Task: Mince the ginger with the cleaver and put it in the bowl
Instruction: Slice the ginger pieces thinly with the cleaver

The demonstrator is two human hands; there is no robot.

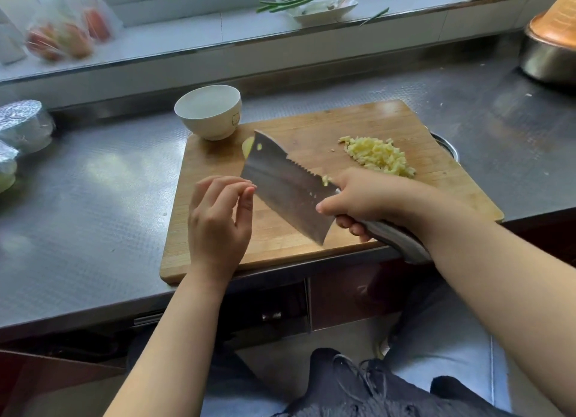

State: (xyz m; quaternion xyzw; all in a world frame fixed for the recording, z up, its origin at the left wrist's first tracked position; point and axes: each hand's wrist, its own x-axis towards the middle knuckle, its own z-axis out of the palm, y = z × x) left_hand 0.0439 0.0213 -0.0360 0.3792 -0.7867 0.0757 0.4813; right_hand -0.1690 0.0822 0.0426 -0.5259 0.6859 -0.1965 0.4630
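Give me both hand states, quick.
Left hand: open, empty, fingertips by the cleaver blade.
Right hand: closed on the cleaver handle.

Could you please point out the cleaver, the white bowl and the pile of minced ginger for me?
cleaver [280,185]: head view, middle of the flat blade.
white bowl [215,125]: head view, outer front wall.
minced ginger [378,156]: head view, centre of the pile on the board.

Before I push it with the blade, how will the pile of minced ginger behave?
The minced ginger is a loose heap of small bits on the cutting board, so it will probably scatter, not slide as one. It looks moist: bits already cling to the cleaver, so some will likely stick.
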